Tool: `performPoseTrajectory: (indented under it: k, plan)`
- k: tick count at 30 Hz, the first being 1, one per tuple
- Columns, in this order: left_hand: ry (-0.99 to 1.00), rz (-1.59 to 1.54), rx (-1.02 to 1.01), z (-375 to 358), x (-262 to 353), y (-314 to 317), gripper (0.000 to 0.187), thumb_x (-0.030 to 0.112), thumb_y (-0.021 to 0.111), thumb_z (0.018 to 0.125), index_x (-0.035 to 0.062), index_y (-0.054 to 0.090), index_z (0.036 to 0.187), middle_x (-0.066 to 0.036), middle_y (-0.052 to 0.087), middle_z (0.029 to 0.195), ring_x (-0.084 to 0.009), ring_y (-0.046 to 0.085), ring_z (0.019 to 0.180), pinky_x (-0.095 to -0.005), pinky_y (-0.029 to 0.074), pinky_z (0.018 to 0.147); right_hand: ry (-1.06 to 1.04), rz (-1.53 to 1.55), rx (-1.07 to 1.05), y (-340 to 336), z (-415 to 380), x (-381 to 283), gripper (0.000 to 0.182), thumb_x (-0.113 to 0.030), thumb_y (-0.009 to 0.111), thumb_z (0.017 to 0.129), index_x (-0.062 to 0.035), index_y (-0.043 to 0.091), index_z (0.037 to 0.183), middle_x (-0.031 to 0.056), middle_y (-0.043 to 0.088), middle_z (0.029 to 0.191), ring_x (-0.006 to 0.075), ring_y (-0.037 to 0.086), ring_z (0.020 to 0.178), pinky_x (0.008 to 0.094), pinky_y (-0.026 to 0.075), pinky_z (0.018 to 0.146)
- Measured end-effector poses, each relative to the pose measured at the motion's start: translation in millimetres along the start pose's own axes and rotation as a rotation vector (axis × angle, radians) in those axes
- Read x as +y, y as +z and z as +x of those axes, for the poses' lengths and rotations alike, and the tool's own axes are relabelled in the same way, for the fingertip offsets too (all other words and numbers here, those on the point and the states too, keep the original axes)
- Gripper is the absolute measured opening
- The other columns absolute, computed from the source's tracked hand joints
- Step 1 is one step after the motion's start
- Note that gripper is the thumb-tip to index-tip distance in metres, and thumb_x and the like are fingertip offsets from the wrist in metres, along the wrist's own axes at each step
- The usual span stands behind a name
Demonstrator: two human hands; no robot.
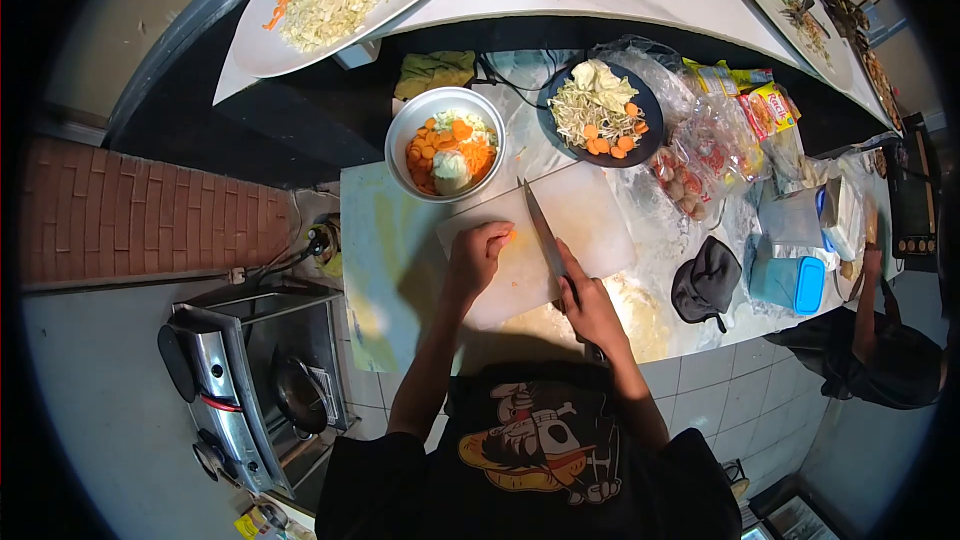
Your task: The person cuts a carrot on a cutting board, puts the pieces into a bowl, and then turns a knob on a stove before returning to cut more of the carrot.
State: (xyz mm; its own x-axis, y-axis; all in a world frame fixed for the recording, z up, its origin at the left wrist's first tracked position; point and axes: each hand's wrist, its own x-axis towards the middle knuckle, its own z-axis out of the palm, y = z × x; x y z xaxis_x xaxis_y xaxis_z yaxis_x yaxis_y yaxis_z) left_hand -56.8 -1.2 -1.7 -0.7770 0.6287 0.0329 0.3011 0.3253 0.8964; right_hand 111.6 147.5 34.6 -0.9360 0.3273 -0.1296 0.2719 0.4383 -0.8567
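Left hand [478, 252] is curled down on the cutting board [590, 215], fingers pinning a small orange piece [511, 235] that is mostly hidden under the fingertips, so what it is stays hard to tell; right hand [590, 305] is closed round the handle of a knife [543, 228], blade lying just right of that piece, tip toward the board's far edge. The board's right half is bare, open room there. Beyond its far edge a metal bowl [446, 143] of sliced carrot sits near the far left corner and a dark plate [601, 113] of shredded vegetables near the far right. Right of the board, crumpled plastic bags [700, 155] crowd the surface [385, 260]; their contents are unclear
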Motion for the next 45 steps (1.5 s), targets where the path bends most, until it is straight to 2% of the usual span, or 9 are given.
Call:
performPoseTrajectory:
  k: [3, 5, 9, 11, 12, 14, 23, 33, 45]
  plan:
    - [0.043, 0.056, 0.046, 3, 4, -1, 0.017, 0.0, 0.064, 0.085, 0.0003, 0.073, 0.1, -0.017, 0.072, 0.089, -0.0312, 0.071, 0.083, -0.0379, 0.055, 0.076, 0.053, 0.011, -0.041, -2, 0, -3, 0.059, -0.006, 0.049, 0.098, -0.0105, 0.031, 0.154, 0.0235, 0.06, 0.071, 0.0405, 0.06, 0.068, 0.0416, 0.05, 0.075]
    - [0.222, 0.224, 0.016, 7, 10, -7, 0.017, -0.001, 0.066, 0.081, 0.001, 0.074, 0.096, -0.016, 0.071, 0.084, -0.0314, 0.068, 0.081, -0.0385, 0.052, 0.076, 0.043, -0.049, -0.052, -3, -1, -8, 0.062, -0.004, 0.049, 0.096, -0.0113, 0.029, 0.154, 0.0265, 0.065, 0.084, 0.0441, 0.062, 0.075, 0.0452, 0.05, 0.079]
    - [0.173, 0.216, 0.11, 6, 10, 0, 0.015, 0.0, 0.069, 0.078, 0.0016, 0.075, 0.092, -0.015, 0.069, 0.081, -0.0302, 0.066, 0.08, -0.0374, 0.05, 0.075, -0.062, -0.106, -0.021, 4, -6, -6, 0.067, -0.003, 0.051, 0.094, -0.0132, 0.026, 0.155, 0.0293, 0.067, 0.102, 0.0474, 0.063, 0.083, 0.0491, 0.049, 0.081]
    - [0.239, 0.285, 0.196, 8, 10, 2, 0.014, 0.0, 0.07, 0.078, 0.002, 0.075, 0.092, -0.014, 0.07, 0.083, -0.0309, 0.066, 0.082, -0.0382, 0.051, 0.074, 0.044, -0.1, -0.116, 6, -9, -8, 0.072, -0.002, 0.052, 0.092, -0.0151, 0.023, 0.156, 0.0306, 0.062, 0.118, 0.0479, 0.063, 0.09, 0.0508, 0.05, 0.081]
    - [0.239, 0.285, 0.198, 7, 8, 3, 0.014, 0.0, 0.07, 0.078, 0.002, 0.075, 0.092, -0.014, 0.07, 0.083, -0.0309, 0.066, 0.082, -0.0382, 0.051, 0.074, 0.043, -0.101, -0.117, 9, -11, -5, 0.072, -0.002, 0.052, 0.092, -0.0151, 0.023, 0.156, 0.0306, 0.062, 0.118, 0.0479, 0.063, 0.09, 0.0508, 0.05, 0.081]
    - [0.162, 0.186, 0.241, 5, 5, 7, 0.014, 0.0, 0.07, 0.079, 0.0019, 0.074, 0.093, -0.014, 0.069, 0.084, -0.031, 0.066, 0.081, -0.0389, 0.052, 0.073, 0.028, -0.125, -0.101, 16, -16, 4, 0.08, -0.002, 0.057, 0.087, -0.0166, 0.021, 0.157, 0.025, 0.064, 0.095, 0.0462, 0.062, 0.079, 0.0522, 0.05, 0.072]
    - [0.178, 0.161, 0.107, 1, 3, 8, 0.016, -0.003, 0.068, 0.083, 0.0004, 0.073, 0.098, -0.015, 0.07, 0.09, -0.0299, 0.068, 0.083, -0.0369, 0.053, 0.074, -0.005, -0.192, -0.107, 19, -20, 4, 0.086, 0.0, 0.06, 0.082, -0.0146, 0.02, 0.157, 0.0238, 0.063, 0.09, 0.0447, 0.063, 0.077, 0.0515, 0.051, 0.071]
    - [0.229, 0.334, 0.196, -19, 11, 16, 0.018, 0.001, 0.071, 0.081, 0.0047, 0.075, 0.098, -0.01, 0.069, 0.099, -0.0294, 0.063, 0.093, -0.0379, 0.05, 0.083, -0.027, -0.25, -0.138, 12, -17, -7, 0.091, 0.003, 0.059, 0.079, -0.0149, 0.016, 0.157, 0.026, 0.062, 0.089, 0.0458, 0.063, 0.076, 0.0525, 0.051, 0.069]
    - [0.248, 0.587, 0.094, -36, 25, 23, 0.031, 0.008, 0.061, 0.09, -0.0011, 0.068, 0.118, -0.011, 0.057, 0.121, -0.0297, 0.051, 0.111, -0.0417, 0.042, 0.095, -0.13, -0.284, -0.077, 22, -22, -10, 0.087, 0.002, 0.056, 0.08, -0.008, 0.016, 0.157, 0.0261, 0.064, 0.086, 0.0451, 0.06, 0.07, 0.0495, 0.049, 0.067]
